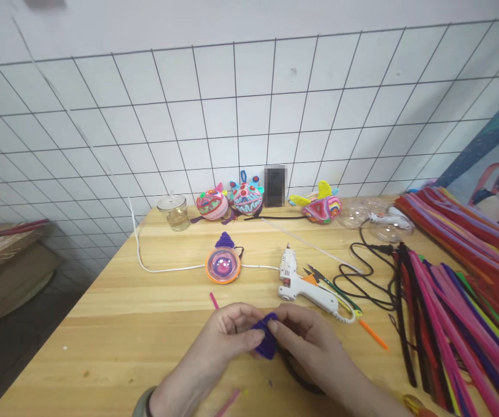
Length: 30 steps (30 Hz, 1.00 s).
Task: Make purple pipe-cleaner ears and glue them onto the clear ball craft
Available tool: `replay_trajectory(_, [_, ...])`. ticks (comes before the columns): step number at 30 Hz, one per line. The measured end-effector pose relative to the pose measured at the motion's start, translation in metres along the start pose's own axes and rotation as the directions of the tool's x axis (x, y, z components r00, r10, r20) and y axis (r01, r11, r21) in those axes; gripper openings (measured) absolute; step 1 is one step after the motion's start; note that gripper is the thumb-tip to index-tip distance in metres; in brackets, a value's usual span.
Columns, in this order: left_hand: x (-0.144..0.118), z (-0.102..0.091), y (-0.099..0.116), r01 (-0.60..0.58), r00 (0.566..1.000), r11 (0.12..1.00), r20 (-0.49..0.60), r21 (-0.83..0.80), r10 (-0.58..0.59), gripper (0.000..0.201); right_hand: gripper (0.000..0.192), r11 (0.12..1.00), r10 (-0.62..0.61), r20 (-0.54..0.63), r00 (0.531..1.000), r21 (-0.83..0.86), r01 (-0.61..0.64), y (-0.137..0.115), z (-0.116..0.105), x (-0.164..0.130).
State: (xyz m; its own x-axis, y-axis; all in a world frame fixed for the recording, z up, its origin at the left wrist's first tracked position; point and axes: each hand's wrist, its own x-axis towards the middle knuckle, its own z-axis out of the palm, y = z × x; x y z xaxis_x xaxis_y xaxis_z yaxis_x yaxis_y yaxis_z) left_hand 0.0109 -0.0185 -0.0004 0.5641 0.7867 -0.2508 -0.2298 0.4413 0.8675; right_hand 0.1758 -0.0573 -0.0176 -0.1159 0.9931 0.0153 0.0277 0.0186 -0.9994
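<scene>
A person's bare left hand (232,339) and right hand (310,336) pinch a small, flat piece of fuzzy deep-purple pipe cleaner (267,343), lower centre of the frame, fingers and thumbs closed narrowly on it. By appearance the piece is partly shaped, its edges mostly hidden by the fingers, and it is not joined to anything else in sight. Above, at centre, lies a round, orange-rimmed piece with a shiny pink-and-purple middle (223,266), a ridged purple cone (225,240) at its top; it looks plainer than the three multicoloured decorated ornaments (248,200) along the wall, which seem complete. Bare pale wooden tabletop (119,330) offers open room at lower left, out to the slanting table edge, while a white glue gun (290,271) and bundled coloured pipe cleaners (443,315) crowd the right
</scene>
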Motion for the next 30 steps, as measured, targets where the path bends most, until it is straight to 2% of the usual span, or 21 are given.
replay_trajectory(18, [0.0, 0.0, 0.0, -0.003, 1.0, 1.0, -0.012, 0.019, 0.003, 0.026, 0.03, 1.0, 0.014, -0.001, 1.0, -0.006, -0.014, -0.002, 0.0, 0.001])
replay_trajectory(24, [0.003, 0.0, -0.002, 0.008, 0.999, 0.999, -0.054, 0.045, -0.006, 0.027, 0.026, 0.987, 0.085, 0.022, 0.996, 0.133, -0.087, 0.005, 0.002, 0.004])
replay_trajectory(30, [0.004, -0.001, -0.002, 0.005, 0.994, 1.0, -0.112, 0.001, -0.004, 0.023, 0.031, 0.964, 0.161, 0.027, 0.987, 0.208, -0.164, -0.012, 0.002, 0.007])
